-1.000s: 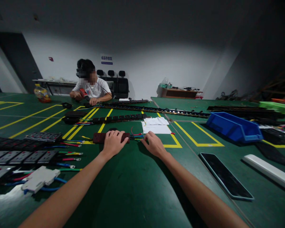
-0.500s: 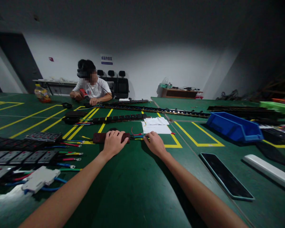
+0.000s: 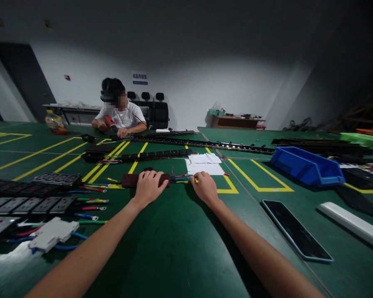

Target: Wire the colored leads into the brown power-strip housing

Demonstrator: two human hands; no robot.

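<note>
My left hand [image 3: 149,186] lies over a dark reddish-brown block [image 3: 130,180], its fingers curled down onto the far side and the thumb along the near edge. Out of the block's right end run blue, green and yellow wires [image 3: 179,179]. My right hand [image 3: 204,187] is closed around the free ends of these wires, with thumb and fingers bent together. The fingers hide the tips of the wires. Just behind the right hand lie white paper sheets [image 3: 205,165], and a thin red wire [image 3: 173,170] curves up beside them.
On the left are black socket strips [image 3: 27,205] with lugged wires and a grey connector [image 3: 54,234]. A phone [image 3: 295,229], a white bar [image 3: 352,223] and a blue bin [image 3: 307,165] stand right. Across the table sits a co-worker [image 3: 122,114] holding a red tool.
My right hand has shifted very slightly to the right at the wire ends. My left hand and the block have stayed in place.
</note>
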